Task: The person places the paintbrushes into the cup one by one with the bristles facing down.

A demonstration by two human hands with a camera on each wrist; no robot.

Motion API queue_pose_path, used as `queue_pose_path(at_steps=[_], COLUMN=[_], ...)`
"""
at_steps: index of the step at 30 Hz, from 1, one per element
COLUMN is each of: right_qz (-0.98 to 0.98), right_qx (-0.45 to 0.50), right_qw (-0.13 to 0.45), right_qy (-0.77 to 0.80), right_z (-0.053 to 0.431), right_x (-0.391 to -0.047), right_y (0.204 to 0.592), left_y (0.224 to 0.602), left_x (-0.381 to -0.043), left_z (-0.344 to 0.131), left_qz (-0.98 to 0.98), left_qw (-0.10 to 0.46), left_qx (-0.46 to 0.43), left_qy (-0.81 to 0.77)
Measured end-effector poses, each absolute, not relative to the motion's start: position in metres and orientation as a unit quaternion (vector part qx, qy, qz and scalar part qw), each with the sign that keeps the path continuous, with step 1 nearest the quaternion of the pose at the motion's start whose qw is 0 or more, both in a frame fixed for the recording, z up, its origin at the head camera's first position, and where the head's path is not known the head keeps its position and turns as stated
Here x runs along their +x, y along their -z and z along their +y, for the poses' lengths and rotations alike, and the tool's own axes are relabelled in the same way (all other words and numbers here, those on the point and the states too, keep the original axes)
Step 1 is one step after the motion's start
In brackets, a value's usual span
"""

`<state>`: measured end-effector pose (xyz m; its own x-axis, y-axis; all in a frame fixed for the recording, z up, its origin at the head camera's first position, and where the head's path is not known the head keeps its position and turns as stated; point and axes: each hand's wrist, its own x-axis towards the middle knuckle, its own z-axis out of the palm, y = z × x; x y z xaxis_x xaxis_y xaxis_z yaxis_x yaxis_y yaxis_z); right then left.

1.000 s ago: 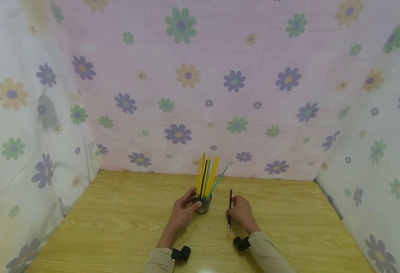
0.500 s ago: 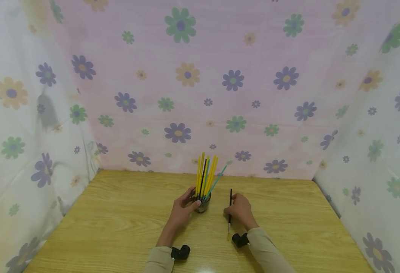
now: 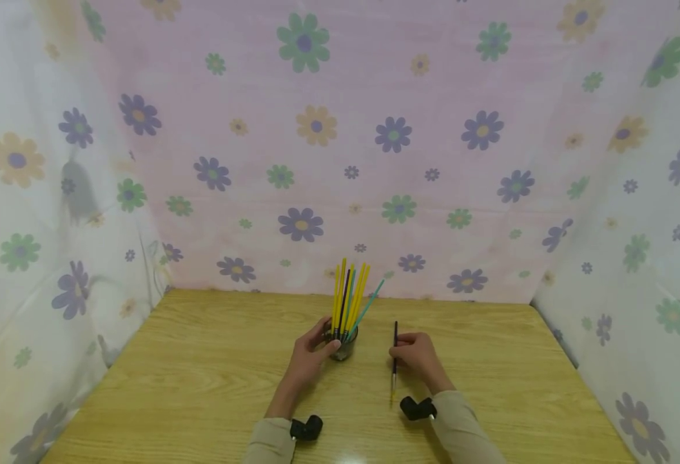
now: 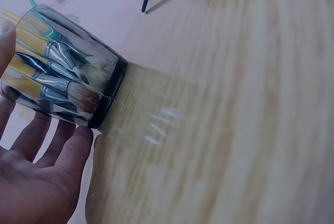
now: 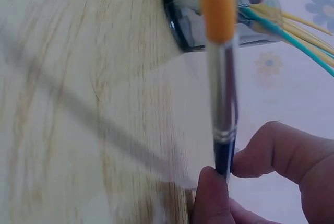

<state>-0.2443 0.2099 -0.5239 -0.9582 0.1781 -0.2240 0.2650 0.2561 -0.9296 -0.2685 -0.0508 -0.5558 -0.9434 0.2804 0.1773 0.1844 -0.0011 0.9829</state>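
Note:
My left hand (image 3: 307, 362) grips a clear glass (image 3: 348, 351) that stands on the table, fingers curled round its left side. Several paintbrushes (image 3: 351, 303) lean in it with bristles down and yellow, teal and dark handles up. Through the glass wall, the left wrist view shows brown and pale bristles (image 4: 83, 94). To the right of the glass, my right hand (image 3: 422, 358) pinches a dark-handled paintbrush (image 3: 395, 365) between thumb and fingers. Its orange-yellow bristles (image 5: 216, 10) point toward my body, with a silver ferrule (image 5: 223, 88) below them in the right wrist view.
A wooden-grained table (image 3: 212, 361) spreads on both sides of the hands. Flower-patterned sheets (image 3: 351, 148) stand behind it and along its left and right sides. Each wrist carries a small black camera (image 3: 307, 428).
My right hand has shifted slightly right with the paintbrush, and its fingers have changed their hold on the handle. My left hand keeps its grip on the glass.

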Motion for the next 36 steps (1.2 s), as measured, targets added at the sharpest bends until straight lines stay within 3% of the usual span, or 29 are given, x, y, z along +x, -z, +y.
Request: queue_pose_path(at_steps=[9,18,26,30,36], right_qz=[0.728,0.577,0.553,0.572,0.604], right_qx=[0.151,0.096,0.045,0.014,-0.022], right_qw=[0.019,-0.148,-0.297,-0.331,-0.333], right_qy=[0.669,0.798,0.777,0.75,0.724], right_z=[0.21,0.194,0.171,0.16,0.148], right_x=[-0.245,-0.256,-0.268,-0.273,-0.281], right_y=[0.524,0.503,0.483,0.484,0.497], left_y=[0.555,0.556,0.557,0.555,0.553], left_x=[-0.272,-0.273,-0.27,-0.266,-0.267], left_z=[-0.055,-0.056,-0.053,-0.051,-0.049], left_qz=[0.708,0.7,0.704,0.698,0.7], left_qw=[0.035,0.025,0.028,0.028,0.026], left_qx=[0.158,0.164,0.155,0.158,0.159], left_qy=[-0.687,-0.694,-0.693,-0.698,-0.696])
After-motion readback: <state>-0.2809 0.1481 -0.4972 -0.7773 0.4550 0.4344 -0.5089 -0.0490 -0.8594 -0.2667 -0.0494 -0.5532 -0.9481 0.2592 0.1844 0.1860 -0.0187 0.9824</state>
